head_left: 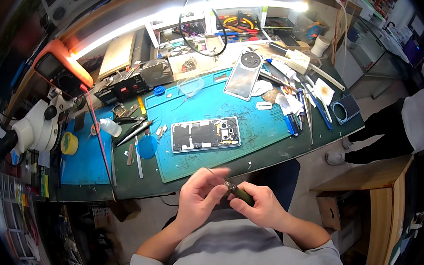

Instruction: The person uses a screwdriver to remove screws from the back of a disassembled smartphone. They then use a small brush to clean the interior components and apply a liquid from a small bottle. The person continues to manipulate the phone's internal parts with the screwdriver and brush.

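Both my hands are in front of my body, just off the bench's near edge. My right hand [265, 206] is closed around a dark green-handled tool [243, 195] with a metal end pointing up and left. My left hand [197, 197] meets that metal end with thumb and bent fingers; what it pinches there is too small and blurred to name. Beyond them, an opened phone [205, 134] lies on the blue work mat [194, 164], its inner parts and camera cluster showing. A silver phone back cover [242, 82] with a round camera ring rests at the mat's far edge.
An orange multimeter [55, 70] and a white microscope [32, 129] stand at the left. Tweezers [134, 132], a white bottle [110, 127] and yellow tape [69, 143] lie near them. Several tools and a soldering iron [296, 60] crowd the right. Another person [417, 119] stands at far right.
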{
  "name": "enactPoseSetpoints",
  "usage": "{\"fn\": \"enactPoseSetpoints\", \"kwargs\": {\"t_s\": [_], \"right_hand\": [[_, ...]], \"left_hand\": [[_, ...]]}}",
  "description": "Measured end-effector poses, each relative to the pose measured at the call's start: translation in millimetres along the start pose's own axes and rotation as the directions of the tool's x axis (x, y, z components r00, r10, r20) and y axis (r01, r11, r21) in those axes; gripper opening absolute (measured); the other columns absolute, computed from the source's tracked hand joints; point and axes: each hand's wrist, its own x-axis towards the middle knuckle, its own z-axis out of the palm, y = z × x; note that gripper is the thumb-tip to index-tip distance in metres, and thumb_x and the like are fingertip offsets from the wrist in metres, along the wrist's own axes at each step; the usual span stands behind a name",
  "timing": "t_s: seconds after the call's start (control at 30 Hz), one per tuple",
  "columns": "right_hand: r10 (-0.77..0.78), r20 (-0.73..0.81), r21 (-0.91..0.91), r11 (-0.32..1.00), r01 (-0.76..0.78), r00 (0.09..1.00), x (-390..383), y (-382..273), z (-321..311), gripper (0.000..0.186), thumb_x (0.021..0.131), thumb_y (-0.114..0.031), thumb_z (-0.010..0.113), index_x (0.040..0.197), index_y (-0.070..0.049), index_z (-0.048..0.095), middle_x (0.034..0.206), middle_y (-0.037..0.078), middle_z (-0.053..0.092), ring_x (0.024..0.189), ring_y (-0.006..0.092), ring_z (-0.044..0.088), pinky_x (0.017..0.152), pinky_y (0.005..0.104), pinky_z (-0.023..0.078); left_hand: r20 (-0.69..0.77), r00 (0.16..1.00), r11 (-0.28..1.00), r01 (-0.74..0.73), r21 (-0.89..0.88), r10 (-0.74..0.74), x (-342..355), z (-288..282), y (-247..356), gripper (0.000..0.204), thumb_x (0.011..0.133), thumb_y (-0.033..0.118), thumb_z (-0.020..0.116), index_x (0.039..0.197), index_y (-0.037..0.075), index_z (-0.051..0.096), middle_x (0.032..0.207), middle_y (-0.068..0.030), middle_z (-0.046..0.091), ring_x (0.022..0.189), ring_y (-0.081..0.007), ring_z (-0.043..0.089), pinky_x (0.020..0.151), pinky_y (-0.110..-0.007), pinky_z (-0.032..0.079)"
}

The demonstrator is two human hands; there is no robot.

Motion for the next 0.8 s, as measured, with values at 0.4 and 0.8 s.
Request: {"fn": "enactPoseSetpoints", "kwargs": {"t_s": [0.4,0.8], "right_hand": [[-0.058,0.066,-0.183,0.981,0.069,0.996,-20.5,6.3,6.4,0.022,0.102,-0.023,0.074,0.106,-0.002,0.069,0.075,0.012,0.07,0.064,0.0281,0.071,0.061,0.0382,0.055],[0.099,0.305,0.088,0.987,-0.131,0.947,-23.4,5.5,-22.5,0.023,0.108,-0.022,0.065,0.112,0.001,0.07,0.071,0.006,0.064,0.061,0.0164,0.063,0.06,0.0334,0.051]], "left_hand": [[0.133,0.989,0.953,0.094,-0.288,-0.057,-26.7,5.2,-39.0,0.015,0.105,0.008,0.072,0.115,-0.003,0.075,0.107,-0.0068,0.072,0.09,-0.0115,0.068,0.074,-0.025,0.057],[0.226,0.963,0.951,-0.073,-0.301,0.146,-17.7,16.4,-44.9,0.016,0.107,0.005,0.067,0.115,-0.008,0.072,0.102,-0.0129,0.068,0.083,-0.0198,0.073,0.07,-0.032,0.06]]}}
